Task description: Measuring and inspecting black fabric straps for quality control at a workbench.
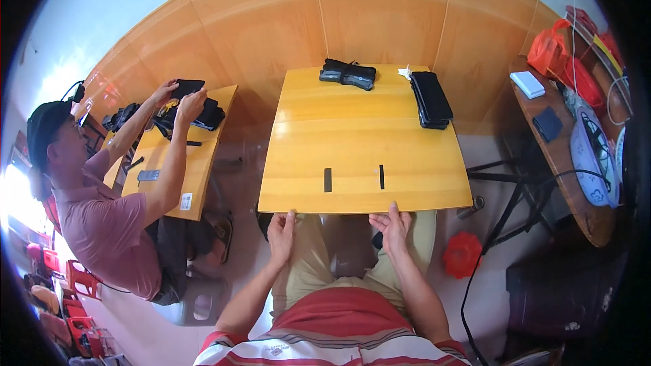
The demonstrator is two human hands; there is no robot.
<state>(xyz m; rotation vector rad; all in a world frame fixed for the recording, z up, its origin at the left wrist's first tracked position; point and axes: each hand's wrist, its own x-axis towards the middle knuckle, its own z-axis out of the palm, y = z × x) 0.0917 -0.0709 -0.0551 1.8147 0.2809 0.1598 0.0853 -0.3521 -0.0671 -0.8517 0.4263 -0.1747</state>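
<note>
My left hand (pixel 281 237) is at the front edge of the yellow wooden table (pixel 352 142), its thumb up against the edge and its fingers loosely bent. Farther right along that edge is my right hand (pixel 392 232), one digit touching the edge and the others apart and partly curled. Neither hand holds anything. On the tabletop beyond them lie two short black strips, a wider one (pixel 328 180) on the left and a narrower one (pixel 382 177) on the right.
A folded black bundle (pixel 347 74) and a black stack (pixel 431 99) occupy the table's far side. At left, a seated person (pixel 108 217) holds a dark flat object (pixel 188 88) over another table. Right: a brown side table (pixel 542 118), a red stool (pixel 463 255) and a black cable (pixel 468 298).
</note>
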